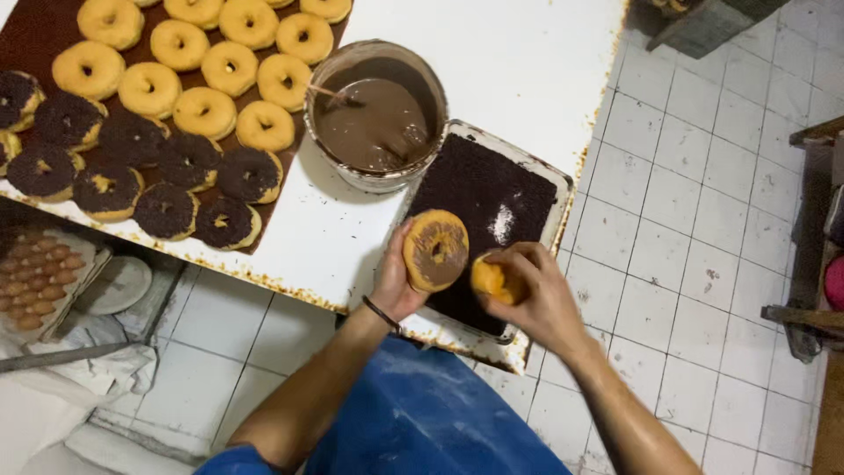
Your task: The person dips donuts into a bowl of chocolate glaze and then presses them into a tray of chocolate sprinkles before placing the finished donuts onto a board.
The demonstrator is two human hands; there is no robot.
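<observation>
— What did the left hand (397,280) have?

— It was closed around the edge of a doughnut (435,250), holding it upright with its chocolate-glazed face turned toward the camera. It was above the near edge of the worktop (510,62), at the near end of the sprinkle tray (563,186).

— And the right hand (534,295)?

— Its fingers were curled over a second doughnut (494,280), plain and golden on the side that showed, pressing it down into the dark sprinkles (479,189) at the near end of the tray. The two doughnuts were just beside each other.

— Where did the tray lie?

— Along the near right corner of the white worktop, which was chipped and rusty at its edge. A round bowl of melted chocolate (375,116) stood touching the tray's far end, with a stick resting in it.

— What else was on the worktop?

— At the left, a brown sheet (35,35) carried rows of plain doughnuts (204,112) toward the far side and sprinkled doughnuts (165,209) along the near edge.

— Anything below?

— A white tiled floor (703,220), and the person's blue apron (422,413) between the forearms.
</observation>
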